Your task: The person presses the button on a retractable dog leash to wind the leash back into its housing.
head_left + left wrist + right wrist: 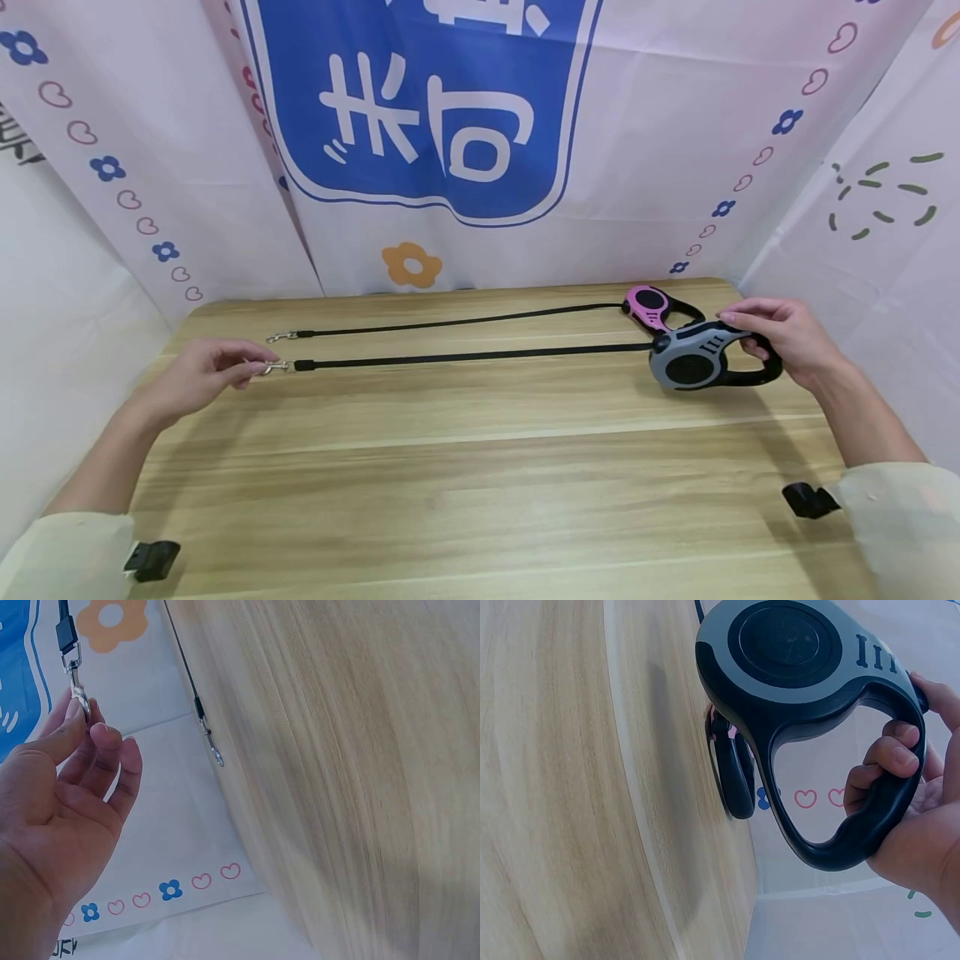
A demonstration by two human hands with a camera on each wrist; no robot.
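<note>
My right hand point(783, 333) grips the black loop handle of a grey retractable dog leash point(688, 357), fingers curled through the loop in the right wrist view. The leash body is held above the table, its shadow falling on the wood. Its black strap point(480, 356) runs straight and taut to the left. At that end my left hand point(217, 372) pinches the silver snap hook point(80, 697) between thumb and fingertips. Behind it lies a pink retractable leash point(647, 305) on the table, its thin black strap point(465, 320) stretched out to a silver hook point(282, 337).
The wooden table point(465, 492) reaches back to a white curtain point(645, 167) with a blue printed sign and flower patterns. White cloth also hangs at both sides. A small black device point(153, 560) sits at my left sleeve, another black device point(810, 500) at the right.
</note>
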